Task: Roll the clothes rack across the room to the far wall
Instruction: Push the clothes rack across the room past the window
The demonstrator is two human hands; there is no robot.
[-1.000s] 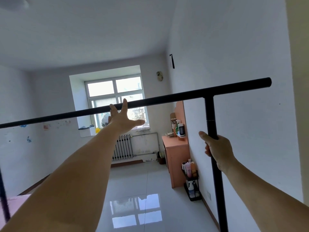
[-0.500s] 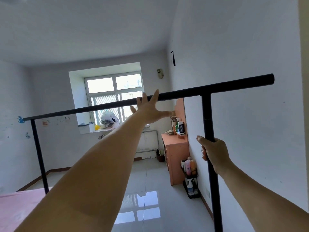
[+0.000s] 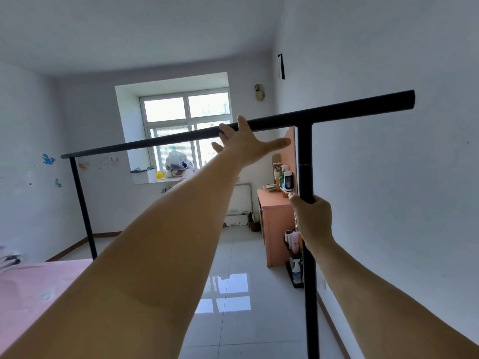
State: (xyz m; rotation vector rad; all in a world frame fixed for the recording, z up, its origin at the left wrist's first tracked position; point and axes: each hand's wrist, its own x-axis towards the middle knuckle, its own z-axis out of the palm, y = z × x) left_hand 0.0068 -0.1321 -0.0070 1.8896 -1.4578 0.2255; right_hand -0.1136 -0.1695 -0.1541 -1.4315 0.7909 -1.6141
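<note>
The black metal clothes rack (image 3: 334,112) stands in front of me, its top bar running from the left wall side up to the right. Its right upright (image 3: 305,156) drops past my right arm; its left upright (image 3: 82,208) stands near the bed. My right hand (image 3: 312,220) is wrapped around the right upright. My left hand (image 3: 246,145) is flat, fingers spread, with the fingertips touching the top bar from below. No clothes hang on the rack. The far wall holds a window (image 3: 185,125).
An orange cabinet (image 3: 274,226) with bottles on top stands against the right wall, a black rack of bottles (image 3: 294,265) on the floor beside it. A pink bed (image 3: 33,288) fills the lower left. Glossy white floor tiles (image 3: 233,294) run toward the window wall.
The view has swung right and the rack's left upright has come fully into sight. My left hand slid rightward along the top bar, closer to the right upright. My right hand keeps its grip.
</note>
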